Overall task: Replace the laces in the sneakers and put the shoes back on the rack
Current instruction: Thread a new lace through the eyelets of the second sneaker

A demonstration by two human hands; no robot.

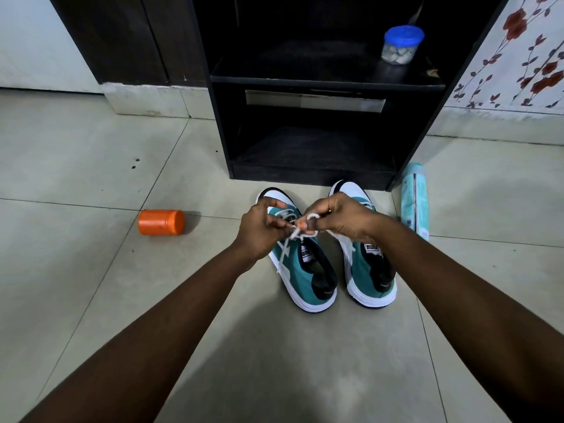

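Two teal and white sneakers stand side by side on the tiled floor, toes toward the black rack (320,175). Over the left sneaker (305,273) both hands meet. My left hand (262,230) pinches one end of its white lace (300,232). My right hand (341,218) pinches a loop of the same lace between thumb and fingers. The right sneaker (370,276) has a white lace threaded through it, and my right hand hides its front part. The rack's lower shelf holds nothing visible.
An orange jar (161,222) lies on its side on the floor to the left. A pale teal packet (415,203) lies by the rack's right foot. A blue-lidded clear tub (399,44) stands on the rack's upper shelf. A floral wall is at right.
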